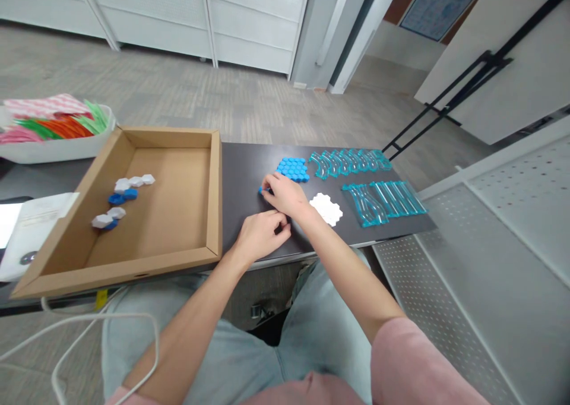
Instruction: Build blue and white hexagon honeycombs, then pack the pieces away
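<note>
My right hand (285, 194) reaches over the dark table, its fingertips pinched on a small blue plastic piece (261, 190). Closer to my body, my left hand (263, 234) rests at the table's front with curled fingers; whatever may be inside them is hidden. Just beyond the right hand lies a tight cluster of blue hexagonal pieces (293, 169). White hexagonal pieces (326, 209) are grouped beside my right forearm, which partly covers them. Farther right are a row of clear teal curved tubes (350, 163) and a second row of teal tubes (398, 198), mostly straight.
An open cardboard box (178, 155) stands left of my hands, with several white pieces (122, 184) and blue pieces (116, 199) inside. Past it sits a white bin (57, 149) of colourful strips. A white cable (102, 317) hangs by my left arm.
</note>
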The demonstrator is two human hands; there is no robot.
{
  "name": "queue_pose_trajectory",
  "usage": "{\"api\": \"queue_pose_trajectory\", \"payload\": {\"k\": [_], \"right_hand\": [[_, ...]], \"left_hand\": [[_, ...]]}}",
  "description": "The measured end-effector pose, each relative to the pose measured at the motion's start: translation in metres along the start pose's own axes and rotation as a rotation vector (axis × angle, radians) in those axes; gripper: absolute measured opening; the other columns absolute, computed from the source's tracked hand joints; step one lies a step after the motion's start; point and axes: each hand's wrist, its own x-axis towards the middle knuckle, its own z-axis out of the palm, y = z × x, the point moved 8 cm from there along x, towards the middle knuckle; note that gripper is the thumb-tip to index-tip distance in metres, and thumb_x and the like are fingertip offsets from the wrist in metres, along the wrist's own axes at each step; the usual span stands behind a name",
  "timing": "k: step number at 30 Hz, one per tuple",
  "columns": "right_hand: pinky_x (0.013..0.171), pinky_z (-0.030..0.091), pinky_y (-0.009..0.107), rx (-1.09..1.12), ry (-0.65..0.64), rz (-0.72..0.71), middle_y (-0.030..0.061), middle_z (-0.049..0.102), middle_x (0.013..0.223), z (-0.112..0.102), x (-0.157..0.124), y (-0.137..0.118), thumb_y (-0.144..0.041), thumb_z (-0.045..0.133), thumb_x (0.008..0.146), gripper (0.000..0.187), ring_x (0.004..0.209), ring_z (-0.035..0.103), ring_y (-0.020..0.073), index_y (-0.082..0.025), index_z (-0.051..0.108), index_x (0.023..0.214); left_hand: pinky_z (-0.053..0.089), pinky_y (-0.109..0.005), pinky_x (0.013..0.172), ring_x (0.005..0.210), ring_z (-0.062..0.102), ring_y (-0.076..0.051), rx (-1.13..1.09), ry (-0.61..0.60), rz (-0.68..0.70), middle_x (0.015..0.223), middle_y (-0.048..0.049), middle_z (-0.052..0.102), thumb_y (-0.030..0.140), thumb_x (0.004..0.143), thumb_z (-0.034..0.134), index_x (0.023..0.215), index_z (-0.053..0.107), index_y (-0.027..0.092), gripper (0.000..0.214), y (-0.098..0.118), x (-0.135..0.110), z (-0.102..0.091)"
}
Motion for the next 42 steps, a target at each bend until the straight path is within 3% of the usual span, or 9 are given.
{"api": "queue_pose_trajectory", "payload": {"k": [4, 6, 8, 11, 15, 22, 27, 33, 42], "right_hand": [[0.094, 0.054, 0.038, 0.016, 0.12, -0.031, 0.009, 0.074, 0.122, -0.02, -0.018, 0.022, -0.028, 0.066, 0.106, 0.007, 0.112, 0.07, 0.0273, -0.026, 0.072, 0.11], [0.096, 0.055, 0.039, 0.079, 0.18, -0.045, 0.0091, 0.075, 0.118, -0.033, -0.025, 0.049, -0.027, 0.064, 0.106, 0.008, 0.111, 0.071, 0.0272, -0.025, 0.072, 0.109], [0.098, 0.056, 0.04, 0.143, 0.219, -0.044, 0.0092, 0.076, 0.113, -0.048, -0.025, 0.083, -0.024, 0.063, 0.104, 0.01, 0.108, 0.072, 0.0267, -0.024, 0.072, 0.108], [0.098, 0.057, 0.04, 0.171, 0.25, 0.001, 0.0105, 0.08, 0.112, -0.069, -0.007, 0.133, -0.021, 0.061, 0.102, 0.015, 0.105, 0.073, 0.0266, -0.023, 0.074, 0.108], [0.101, 0.056, 0.041, 0.094, 0.187, 0.042, 0.0141, 0.082, 0.12, -0.082, 0.036, 0.168, -0.02, 0.059, 0.103, 0.027, 0.11, 0.074, 0.0279, -0.018, 0.08, 0.12], [0.115, 0.05, 0.046, -0.02, 0.001, -0.005, 0.0171, 0.077, 0.14, -0.059, 0.078, 0.169, -0.021, 0.052, 0.108, 0.039, 0.124, 0.07, 0.0304, -0.017, 0.083, 0.132], [0.119, 0.043, 0.061, -0.073, -0.006, 0.081, 0.0119, 0.076, 0.148, -0.044, 0.075, 0.173, -0.023, 0.05, 0.109, 0.04, 0.14, 0.063, 0.0388, -0.028, 0.084, 0.132], [0.115, 0.04, 0.057, -0.091, -0.072, 0.07, 0.0122, 0.077, 0.148, -0.03, 0.07, 0.176, -0.022, 0.044, 0.11, 0.046, 0.141, 0.064, 0.0369, -0.026, 0.082, 0.136], [0.118, 0.037, 0.057, -0.037, -0.026, 0.072, 0.0114, 0.077, 0.148, -0.033, 0.068, 0.186, -0.026, 0.049, 0.109, 0.043, 0.141, 0.064, 0.0364, -0.028, 0.079, 0.139]], "left_hand": [[0.044, -0.032, 0.07, 0.078, 0.066, -0.018, -0.032, 0.154, -0.05, 0.087, 0.0003, 0.069, 0.029, 0.103, 0.062, 0.091, 0.07, 0.024, 0.015, -0.01, -0.001, -0.01], [0.051, -0.032, 0.077, 0.085, 0.069, -0.019, -0.016, 0.286, -0.137, 0.099, -0.0024, 0.069, 0.03, 0.103, 0.064, 0.111, 0.07, 0.023, 0.012, -0.022, 0.001, -0.019], [0.057, -0.035, 0.085, 0.096, 0.073, -0.022, 0.041, 0.368, -0.263, 0.118, -0.0085, 0.069, 0.03, 0.103, 0.067, 0.133, 0.064, 0.019, 0.032, -0.034, 0.007, -0.027], [0.061, -0.041, 0.094, 0.114, 0.075, -0.029, 0.188, 0.346, -0.411, 0.142, -0.0185, 0.064, 0.029, 0.105, 0.066, 0.151, 0.054, 0.013, 0.05, -0.045, 0.022, -0.03], [0.061, -0.045, 0.102, 0.129, 0.073, -0.036, 0.341, 0.248, -0.447, 0.143, -0.0195, 0.068, 0.032, 0.108, 0.061, 0.148, 0.059, 0.013, 0.045, -0.042, 0.043, -0.026], [0.06, -0.045, 0.098, 0.118, 0.074, -0.033, 0.363, 0.246, -0.381, 0.126, -0.0144, 0.075, 0.03, 0.108, 0.057, 0.137, 0.067, 0.016, 0.034, -0.041, 0.049, -0.023], [0.059, -0.045, 0.097, 0.117, 0.074, -0.032, 0.367, 0.226, -0.329, 0.125, -0.0132, 0.075, 0.029, 0.108, 0.059, 0.14, 0.065, 0.016, 0.035, -0.037, 0.051, -0.017], [0.058, -0.045, 0.096, 0.116, 0.074, -0.033, 0.406, 0.214, -0.312, 0.127, -0.0146, 0.074, 0.03, 0.109, 0.059, 0.145, 0.061, 0.014, 0.04, -0.034, 0.052, -0.013], [0.058, -0.046, 0.096, 0.117, 0.073, -0.033, 0.429, 0.213, -0.304, 0.128, -0.0156, 0.073, 0.031, 0.11, 0.057, 0.144, 0.06, 0.014, 0.038, -0.033, 0.051, -0.012]]}}
